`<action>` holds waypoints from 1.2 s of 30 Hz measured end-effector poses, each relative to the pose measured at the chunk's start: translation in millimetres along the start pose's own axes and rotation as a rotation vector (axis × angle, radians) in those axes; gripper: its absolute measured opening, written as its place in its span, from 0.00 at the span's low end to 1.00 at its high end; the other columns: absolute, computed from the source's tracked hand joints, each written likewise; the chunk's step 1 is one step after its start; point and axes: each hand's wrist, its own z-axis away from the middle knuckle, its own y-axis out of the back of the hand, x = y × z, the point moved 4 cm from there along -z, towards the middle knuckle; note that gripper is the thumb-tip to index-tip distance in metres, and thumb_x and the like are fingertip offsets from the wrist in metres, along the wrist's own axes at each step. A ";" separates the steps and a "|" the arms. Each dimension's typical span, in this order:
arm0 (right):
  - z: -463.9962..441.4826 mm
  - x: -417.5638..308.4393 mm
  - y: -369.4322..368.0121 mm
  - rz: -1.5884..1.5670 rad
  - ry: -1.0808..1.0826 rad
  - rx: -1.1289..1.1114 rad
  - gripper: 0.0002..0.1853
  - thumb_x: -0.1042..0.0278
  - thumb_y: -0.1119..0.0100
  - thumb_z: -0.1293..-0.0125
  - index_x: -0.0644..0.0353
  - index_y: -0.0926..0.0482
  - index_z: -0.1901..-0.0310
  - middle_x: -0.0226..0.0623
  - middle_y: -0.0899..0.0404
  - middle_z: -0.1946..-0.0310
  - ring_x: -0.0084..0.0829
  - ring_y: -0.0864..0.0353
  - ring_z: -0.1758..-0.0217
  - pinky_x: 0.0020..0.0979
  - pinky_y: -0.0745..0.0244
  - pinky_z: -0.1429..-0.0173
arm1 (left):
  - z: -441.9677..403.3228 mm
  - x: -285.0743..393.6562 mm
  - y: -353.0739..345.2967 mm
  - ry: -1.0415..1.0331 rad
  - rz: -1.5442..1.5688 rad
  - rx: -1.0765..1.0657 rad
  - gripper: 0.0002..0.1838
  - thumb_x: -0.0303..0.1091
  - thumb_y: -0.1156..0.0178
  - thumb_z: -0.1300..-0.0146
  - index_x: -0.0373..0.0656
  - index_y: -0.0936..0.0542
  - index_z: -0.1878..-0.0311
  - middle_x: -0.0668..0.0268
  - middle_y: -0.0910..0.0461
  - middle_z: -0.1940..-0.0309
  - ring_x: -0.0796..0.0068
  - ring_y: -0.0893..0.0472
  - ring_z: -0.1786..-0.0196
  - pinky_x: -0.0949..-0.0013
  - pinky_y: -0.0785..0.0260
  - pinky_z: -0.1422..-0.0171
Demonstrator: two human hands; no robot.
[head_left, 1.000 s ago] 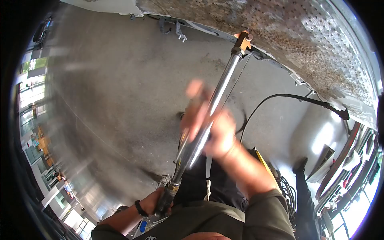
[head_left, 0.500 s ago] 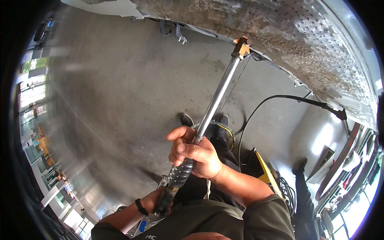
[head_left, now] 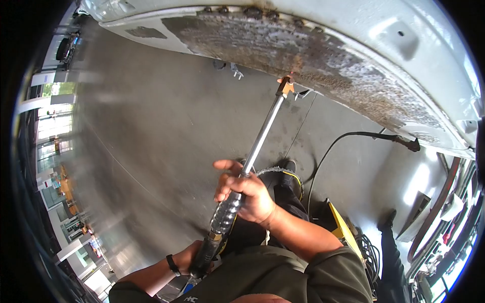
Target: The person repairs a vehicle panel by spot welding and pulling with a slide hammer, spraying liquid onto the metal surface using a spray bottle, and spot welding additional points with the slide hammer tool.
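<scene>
A long puller tool with a bright metal rod (head_left: 262,132) slants up from my body to a worn metal panel (head_left: 252,45). Its copper-coloured head (head_left: 285,87) meets the panel's lower edge. My right hand (head_left: 247,196) is wrapped round the dark ribbed sleeve (head_left: 225,214) below the rod, thumb across it and one finger extended to the left. Down at the tool's rear, my left hand (head_left: 190,256), with a black band on the wrist, holds the black handle (head_left: 204,255); the handle partly hides its fingers.
A black cable (head_left: 328,151) curves up to a clamp (head_left: 413,145) at the panel's right. Near my legs stands a yellow-edged box (head_left: 344,227) beside coiled cables (head_left: 370,252). Another person's dark-clothed leg (head_left: 391,252) shows at right. Grey floor (head_left: 151,116) lies below.
My right hand, blurred farther up the rod at first, has come down onto the ribbed sleeve. The view has shifted, so more of the panel shows. My left hand stays on the handle.
</scene>
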 end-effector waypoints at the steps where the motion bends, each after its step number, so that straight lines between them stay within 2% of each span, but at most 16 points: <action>1: -3.0 -8.7 -2.4 0.011 0.000 -0.019 0.32 0.67 0.38 0.32 0.67 0.34 0.28 0.37 0.20 0.67 0.36 0.17 0.63 0.39 0.19 0.48 | 6.6 -5.5 4.5 0.003 -0.008 0.015 0.27 0.58 0.58 0.18 0.43 0.20 0.50 0.54 0.14 0.67 0.57 0.12 0.66 0.57 0.17 0.60; 4: -32.5 -63.7 1.8 0.111 0.076 -0.019 0.39 0.63 0.38 0.32 0.70 0.42 0.24 0.47 0.17 0.71 0.43 0.16 0.65 0.44 0.19 0.47 | 35.5 -8.4 -13.1 0.071 0.128 -0.038 0.29 0.59 0.61 0.18 0.43 0.21 0.51 0.53 0.14 0.67 0.56 0.12 0.65 0.55 0.17 0.59; 5: -50.9 -91.2 10.2 0.108 0.131 -0.051 0.38 0.63 0.38 0.31 0.70 0.42 0.25 0.46 0.17 0.72 0.43 0.16 0.65 0.44 0.19 0.47 | 39.3 -11.0 -11.8 0.058 0.112 0.007 0.29 0.59 0.61 0.18 0.42 0.21 0.51 0.53 0.14 0.67 0.56 0.13 0.66 0.55 0.17 0.60; 6: -64.1 -117.7 12.1 0.175 0.168 -0.059 0.36 0.62 0.38 0.29 0.68 0.40 0.26 0.40 0.18 0.73 0.39 0.17 0.66 0.42 0.19 0.49 | 43.3 -16.0 -9.9 0.050 0.099 0.054 0.29 0.59 0.61 0.18 0.42 0.21 0.51 0.53 0.14 0.67 0.56 0.13 0.67 0.55 0.18 0.61; 8: -78.3 -136.7 15.9 0.024 0.186 -0.012 0.32 0.58 0.35 0.29 0.59 0.35 0.28 0.29 0.23 0.74 0.28 0.19 0.67 0.39 0.19 0.50 | 55.0 -17.8 -13.4 -0.023 -0.007 0.152 0.29 0.58 0.62 0.18 0.41 0.21 0.50 0.54 0.14 0.68 0.58 0.13 0.70 0.56 0.18 0.64; 10: -61.7 -102.3 7.4 0.013 0.284 -0.078 0.29 0.59 0.35 0.28 0.57 0.33 0.30 0.28 0.23 0.72 0.29 0.19 0.66 0.39 0.20 0.51 | 74.4 -7.3 -40.0 -0.148 -0.195 0.234 0.30 0.57 0.62 0.18 0.39 0.20 0.49 0.55 0.14 0.69 0.60 0.14 0.72 0.59 0.19 0.67; 12: -19.5 -19.7 -17.4 0.008 0.169 -0.258 0.28 0.63 0.36 0.29 0.58 0.32 0.31 0.27 0.23 0.70 0.27 0.18 0.65 0.37 0.20 0.50 | 91.3 -2.9 -45.3 -0.126 -0.073 0.249 0.29 0.55 0.61 0.18 0.38 0.20 0.47 0.57 0.14 0.70 0.62 0.15 0.74 0.62 0.19 0.69; 13: -1.1 17.7 -27.7 -0.040 0.087 -0.191 0.28 0.65 0.35 0.29 0.60 0.31 0.30 0.26 0.23 0.69 0.27 0.17 0.64 0.36 0.21 0.49 | 98.8 -4.8 -47.7 -0.119 -0.005 0.254 0.28 0.54 0.60 0.18 0.38 0.20 0.46 0.58 0.14 0.71 0.63 0.15 0.74 0.63 0.20 0.71; 16: 29.2 63.0 -29.6 -0.068 -0.148 -0.121 0.29 0.70 0.35 0.29 0.64 0.29 0.29 0.25 0.23 0.65 0.25 0.17 0.63 0.35 0.21 0.45 | 118.9 -12.9 -51.5 -0.075 -0.251 0.367 0.27 0.52 0.59 0.18 0.37 0.20 0.45 0.59 0.14 0.69 0.67 0.14 0.73 0.65 0.20 0.72; 17: 30.7 65.3 -31.2 -0.082 -0.149 -0.068 0.28 0.73 0.37 0.29 0.65 0.29 0.29 0.25 0.23 0.64 0.25 0.17 0.62 0.36 0.21 0.44 | 123.0 -17.9 -52.5 -0.113 -0.030 0.370 0.25 0.50 0.57 0.18 0.38 0.19 0.46 0.60 0.14 0.66 0.70 0.14 0.73 0.66 0.19 0.72; 21: 21.2 38.8 -23.0 -0.069 -0.074 -0.087 0.29 0.74 0.38 0.31 0.66 0.30 0.29 0.27 0.22 0.65 0.25 0.18 0.62 0.35 0.21 0.47 | 94.7 -15.2 -58.7 -0.274 -0.109 0.347 0.23 0.49 0.56 0.18 0.38 0.20 0.44 0.60 0.15 0.67 0.67 0.13 0.73 0.63 0.16 0.70; 24: 15.7 17.1 -19.6 0.008 -0.057 -0.073 0.26 0.72 0.39 0.29 0.65 0.29 0.31 0.27 0.23 0.67 0.25 0.19 0.63 0.34 0.20 0.49 | 71.5 -16.7 -61.4 -0.224 0.103 0.317 0.24 0.51 0.58 0.17 0.40 0.21 0.44 0.60 0.15 0.68 0.65 0.13 0.73 0.61 0.16 0.71; 25: 14.7 11.6 -20.2 0.039 -0.062 -0.058 0.25 0.71 0.39 0.28 0.65 0.29 0.31 0.28 0.23 0.68 0.25 0.20 0.64 0.35 0.20 0.49 | 70.3 -12.8 -64.1 -0.237 0.034 0.361 0.25 0.52 0.59 0.16 0.41 0.21 0.44 0.60 0.15 0.69 0.64 0.13 0.75 0.61 0.16 0.71; 28: 13.4 1.7 -22.3 0.069 -0.067 -0.029 0.25 0.71 0.39 0.28 0.65 0.28 0.31 0.28 0.23 0.69 0.25 0.20 0.64 0.35 0.20 0.50 | 61.2 -12.7 -49.6 -0.169 0.080 0.285 0.27 0.55 0.61 0.16 0.41 0.22 0.45 0.60 0.16 0.69 0.63 0.14 0.75 0.60 0.16 0.71; 34: 8.8 2.5 -22.7 0.087 -0.051 0.008 0.26 0.72 0.39 0.29 0.66 0.29 0.30 0.28 0.23 0.67 0.27 0.19 0.63 0.36 0.19 0.49 | 58.0 -9.0 -32.4 -0.119 0.048 0.294 0.31 0.60 0.62 0.16 0.41 0.21 0.46 0.59 0.16 0.70 0.62 0.13 0.73 0.59 0.17 0.69; 36: 7.5 3.7 -26.2 0.077 -0.040 0.035 0.28 0.72 0.39 0.29 0.66 0.30 0.29 0.29 0.23 0.67 0.28 0.19 0.63 0.37 0.19 0.48 | 54.6 -5.0 -18.4 -0.081 -0.054 0.237 0.32 0.60 0.64 0.17 0.41 0.20 0.47 0.59 0.16 0.70 0.62 0.13 0.73 0.59 0.17 0.70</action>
